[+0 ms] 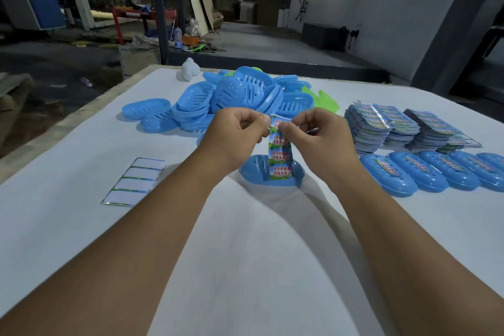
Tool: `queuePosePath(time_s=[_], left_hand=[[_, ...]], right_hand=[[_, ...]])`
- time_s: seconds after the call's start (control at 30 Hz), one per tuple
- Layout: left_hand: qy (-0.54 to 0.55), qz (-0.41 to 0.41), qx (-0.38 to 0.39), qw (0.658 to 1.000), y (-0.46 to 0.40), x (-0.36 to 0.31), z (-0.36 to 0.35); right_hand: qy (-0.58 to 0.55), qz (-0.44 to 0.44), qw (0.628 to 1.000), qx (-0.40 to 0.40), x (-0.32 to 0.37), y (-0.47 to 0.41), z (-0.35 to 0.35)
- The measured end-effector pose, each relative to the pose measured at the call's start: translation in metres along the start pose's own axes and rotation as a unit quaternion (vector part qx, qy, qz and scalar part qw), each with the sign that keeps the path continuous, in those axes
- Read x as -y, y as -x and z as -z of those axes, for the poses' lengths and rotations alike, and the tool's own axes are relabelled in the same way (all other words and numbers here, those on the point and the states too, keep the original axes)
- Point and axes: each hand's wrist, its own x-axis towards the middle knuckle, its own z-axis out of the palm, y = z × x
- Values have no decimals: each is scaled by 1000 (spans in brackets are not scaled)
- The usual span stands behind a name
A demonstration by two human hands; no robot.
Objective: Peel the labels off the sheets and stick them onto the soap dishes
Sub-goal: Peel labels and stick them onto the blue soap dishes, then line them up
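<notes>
A label sheet [281,157] with several printed blue-green labels hangs upright above the table. My left hand [236,136] pinches its top left edge. My right hand [317,139] pinches the top label at the sheet's upper right corner. Directly under the sheet lies one blue soap dish [256,172], upside down on the white table [245,254]. A row of several blue dishes with labels on them [425,172] lies at the right. A heap of blue soap dishes [231,101] is piled at the back.
Stacks of label sheets [395,125] stand at the right behind the labelled row. A used backing sheet [135,181], without labels, lies at the left. A white object [189,68] sits at the table's far edge. Green plastic pieces [324,101] lie behind the heap.
</notes>
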Motion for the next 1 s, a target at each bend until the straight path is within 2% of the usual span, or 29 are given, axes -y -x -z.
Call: queuePosePath(time_s=[0.13, 0.27, 0.83, 1.0], left_hand=[[-3, -13, 5, 1000, 1, 1, -2], [-8, -25, -4, 1000, 2, 1, -4], [-94, -56, -24, 994, 4, 3, -11], [-85, -15, -23, 996, 2, 6, -10]], right_hand=[[36, 44, 998, 30, 5, 6, -3], [38, 50, 997, 37, 11, 10, -1], [2, -43, 998, 55, 19, 14, -3], [-28, -71, 995, 62, 20, 13, 0]])
